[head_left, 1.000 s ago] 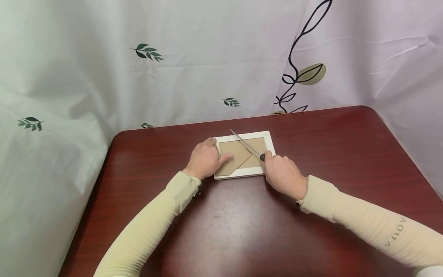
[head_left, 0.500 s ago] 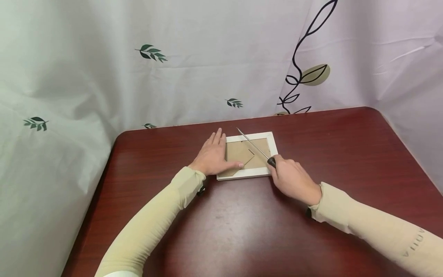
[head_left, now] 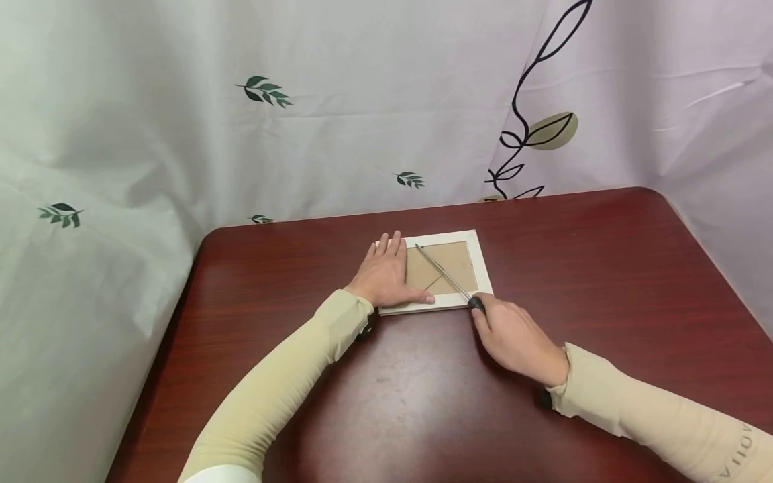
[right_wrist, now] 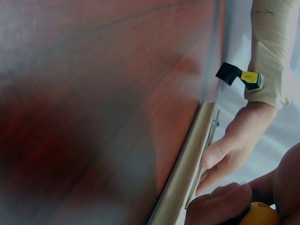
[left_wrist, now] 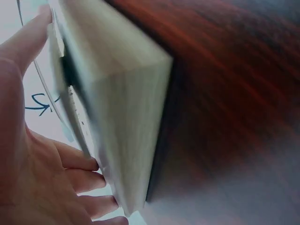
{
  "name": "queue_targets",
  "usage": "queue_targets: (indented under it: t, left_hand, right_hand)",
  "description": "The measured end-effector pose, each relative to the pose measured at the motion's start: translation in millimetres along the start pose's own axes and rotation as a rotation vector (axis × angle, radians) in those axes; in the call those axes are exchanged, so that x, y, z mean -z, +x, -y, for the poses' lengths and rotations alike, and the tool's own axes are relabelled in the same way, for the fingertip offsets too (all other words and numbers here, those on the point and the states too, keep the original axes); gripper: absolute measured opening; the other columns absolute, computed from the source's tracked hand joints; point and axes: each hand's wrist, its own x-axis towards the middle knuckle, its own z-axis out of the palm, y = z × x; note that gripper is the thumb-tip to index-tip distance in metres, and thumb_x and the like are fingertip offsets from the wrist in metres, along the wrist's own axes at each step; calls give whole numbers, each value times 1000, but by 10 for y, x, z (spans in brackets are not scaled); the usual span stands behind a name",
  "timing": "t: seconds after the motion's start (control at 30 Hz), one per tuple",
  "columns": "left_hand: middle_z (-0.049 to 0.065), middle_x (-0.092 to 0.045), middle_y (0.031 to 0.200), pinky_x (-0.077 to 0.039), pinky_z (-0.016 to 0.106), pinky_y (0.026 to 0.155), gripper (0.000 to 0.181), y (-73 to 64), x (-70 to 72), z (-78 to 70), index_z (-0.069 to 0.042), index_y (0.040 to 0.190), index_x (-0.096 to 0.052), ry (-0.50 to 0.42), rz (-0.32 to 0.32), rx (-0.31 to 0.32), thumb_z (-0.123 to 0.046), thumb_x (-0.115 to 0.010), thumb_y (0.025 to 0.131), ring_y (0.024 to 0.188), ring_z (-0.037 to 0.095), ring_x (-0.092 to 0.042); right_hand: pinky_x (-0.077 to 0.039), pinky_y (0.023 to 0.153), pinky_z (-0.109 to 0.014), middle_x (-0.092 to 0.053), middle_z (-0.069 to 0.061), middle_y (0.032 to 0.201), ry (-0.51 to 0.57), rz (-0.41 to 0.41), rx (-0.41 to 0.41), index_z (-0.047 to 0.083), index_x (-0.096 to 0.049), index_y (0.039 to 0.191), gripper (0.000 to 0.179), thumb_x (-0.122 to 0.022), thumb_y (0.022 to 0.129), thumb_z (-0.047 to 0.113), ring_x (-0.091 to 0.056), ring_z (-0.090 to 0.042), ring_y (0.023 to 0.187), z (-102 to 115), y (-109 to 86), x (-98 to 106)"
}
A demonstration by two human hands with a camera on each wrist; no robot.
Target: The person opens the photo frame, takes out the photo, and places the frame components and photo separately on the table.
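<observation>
On the dark-red counter (head_left: 386, 416), the flattened left hand (head_left: 386, 275) is now resting farther across a white rectangular frame (head_left: 480, 267) with tan backing (head_left: 460, 263), while the right hand (head_left: 519, 335) is gripping a dark-handled metal screwdriver (head_left: 445, 274), drawing its tip to the far inner edge, seemingly against the backing. The frame is lying lengthwise left-to-right; the screwdriver is pointing away, leftward.

glossy red-brown table (head_left: 386, 402), pale hanging cloth (head_left: 362, 60), printed green leaves (head_left: 266, 86)
</observation>
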Motion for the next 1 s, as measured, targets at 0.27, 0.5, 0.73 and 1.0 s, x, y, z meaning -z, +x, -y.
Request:
queue_targets:
  t: [0.27, 0.5, 0.73, 1.0]
  left_hand:
    - [23, -10, 165, -10, 47, 123, 130, 15, 18, -18, 5, 158, -19, 17, 20, 8, -81, -66, 72, 152, 41, -9]
    - [26, -11, 164, -10, 44, 123, 130, 14, 51, -26, 7, 156, -19, 38, 41, 6, -81, -66, 73, 152, 42, -10]
    - [25, -11, 164, -11, 44, 123, 130, 32, 44, -27, 6, 157, -21, 25, 50, 13, -81, -68, 72, 152, 42, -9]
    - [25, -9, 165, -11, 44, 123, 131, 42, 36, -38, 5, 157, -19, 15, 55, 20, -80, -68, 72, 152, 41, -8]
  right_hand:
    - [-43, 57, -36, -40, 2, 63, -10, -32, 22, 9, -50, 84, 15, -55, 99, 9, -46, -18, 60, -26, -50, -35]
    - [-44, 58, -37, -39, 2, 62, 2, -26, 39, 10, -50, 82, 18, -55, 99, 8, -45, -19, 60, -34, -71, -61]
    - [-45, 57, -38, -41, 2, 62, 5, -31, 31, 8, -52, 86, 14, -56, 99, 8, -46, -18, 60, -24, -82, -88]
    - [-47, 57, -41, -44, 2, 64, 4, -43, 39, 4, -55, 93, 7, -55, 100, 6, -49, -17, 61, -24, -93, -119]
